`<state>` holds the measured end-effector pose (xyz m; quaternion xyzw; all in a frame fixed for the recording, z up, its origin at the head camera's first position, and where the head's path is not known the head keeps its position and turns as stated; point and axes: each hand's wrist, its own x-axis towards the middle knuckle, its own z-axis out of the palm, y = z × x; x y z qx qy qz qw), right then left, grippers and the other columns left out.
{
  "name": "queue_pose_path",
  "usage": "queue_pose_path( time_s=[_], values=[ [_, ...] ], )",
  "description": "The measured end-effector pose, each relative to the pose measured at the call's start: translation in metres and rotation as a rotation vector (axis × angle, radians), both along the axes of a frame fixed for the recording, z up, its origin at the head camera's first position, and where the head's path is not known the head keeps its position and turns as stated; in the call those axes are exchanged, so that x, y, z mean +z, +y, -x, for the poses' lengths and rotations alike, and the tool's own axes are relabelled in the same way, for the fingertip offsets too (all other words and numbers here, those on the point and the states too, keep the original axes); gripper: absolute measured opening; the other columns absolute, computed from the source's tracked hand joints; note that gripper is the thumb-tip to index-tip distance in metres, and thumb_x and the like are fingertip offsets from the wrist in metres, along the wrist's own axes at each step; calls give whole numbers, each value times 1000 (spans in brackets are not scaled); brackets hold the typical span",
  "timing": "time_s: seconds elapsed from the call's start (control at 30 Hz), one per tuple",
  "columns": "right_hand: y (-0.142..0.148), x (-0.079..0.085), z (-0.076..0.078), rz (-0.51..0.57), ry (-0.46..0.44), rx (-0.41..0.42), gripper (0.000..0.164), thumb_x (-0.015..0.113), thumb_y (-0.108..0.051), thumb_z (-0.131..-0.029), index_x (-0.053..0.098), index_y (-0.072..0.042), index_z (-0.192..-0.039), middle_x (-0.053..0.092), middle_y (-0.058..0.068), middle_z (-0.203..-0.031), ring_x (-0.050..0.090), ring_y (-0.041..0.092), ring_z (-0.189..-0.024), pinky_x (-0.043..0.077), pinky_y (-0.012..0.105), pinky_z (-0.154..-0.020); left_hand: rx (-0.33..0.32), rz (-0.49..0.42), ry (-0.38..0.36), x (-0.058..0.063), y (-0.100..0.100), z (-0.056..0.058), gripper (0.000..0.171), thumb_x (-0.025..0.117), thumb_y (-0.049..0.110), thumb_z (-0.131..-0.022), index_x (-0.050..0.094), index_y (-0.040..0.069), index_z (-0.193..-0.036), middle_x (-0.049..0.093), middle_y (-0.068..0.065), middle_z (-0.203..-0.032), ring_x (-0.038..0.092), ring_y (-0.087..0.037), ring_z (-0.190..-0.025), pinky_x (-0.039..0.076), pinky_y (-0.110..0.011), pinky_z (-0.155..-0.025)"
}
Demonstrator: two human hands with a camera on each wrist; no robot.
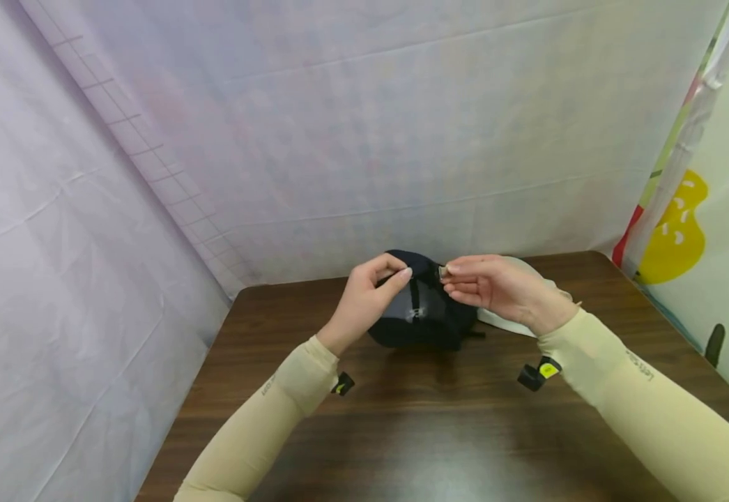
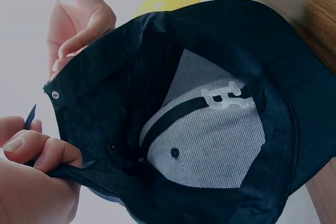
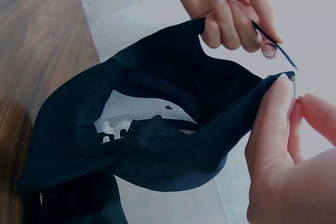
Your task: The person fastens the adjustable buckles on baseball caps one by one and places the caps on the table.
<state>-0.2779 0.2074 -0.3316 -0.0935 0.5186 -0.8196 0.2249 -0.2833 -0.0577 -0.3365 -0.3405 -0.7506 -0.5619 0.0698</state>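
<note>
A navy baseball cap [image 1: 424,279] is held up between both hands, its hollow inside facing the wrist cameras. Pale mesh lining [image 2: 210,145] and the back of an embroidered letter show within. My left hand [image 1: 364,296] pinches the cap's narrow back strap [image 3: 278,48], whose pointed free end sticks out past the fingers. On the opposite side of the back opening, my right hand [image 1: 505,289] grips the band's edge, with a small metal buckle [image 3: 294,86] between fingers and thumb. Strap tip and buckle lie close together but apart in the right wrist view.
A white cap [image 1: 509,328] lies on the brown wooden table [image 1: 452,432], partly behind my right hand. Another dark item [image 3: 84,203] sits below the held cap's brim; its kind is unclear. White cloth walls [image 1: 364,139] stand behind the table and at the left.
</note>
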Motion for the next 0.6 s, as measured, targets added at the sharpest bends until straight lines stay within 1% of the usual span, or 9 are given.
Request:
queue_pose_path(
  time_s=[0.1,0.2,0.37,0.6],
  values=[
    [-2,1,0,-14,15,-8,15,62,-8,-101,75,-4,-104,74,12,-101,73,22,-89,57,33,-85,35,11,23,-3,3,1,21,65,32,-100,70,12,-104,72,-5,-105,65,-14,-104,48,-39,-94],
    [-4,2,-2,-23,27,-24,14,63,-8,-100,75,-4,-104,74,13,-101,74,22,-89,57,32,-84,67,24,50,-4,5,1,22,67,35,-98,72,13,-102,72,0,-104,65,-10,-105,48,-38,-95],
    [-8,3,-4,-56,52,-39,13,65,-10,-99,74,-4,-106,74,14,-103,74,21,-90,56,33,-85,86,34,55,-6,8,-2,20,68,31,-98,75,12,-101,72,3,-103,66,-10,-105,50,-36,-93],
    [-12,3,-7,-92,76,-71,14,67,-12,-98,73,-2,-106,74,14,-103,74,21,-90,56,33,-85,86,10,56,-6,11,-3,18,69,26,-98,76,10,-103,73,-1,-104,67,-14,-104,51,-38,-92]
  ],
)
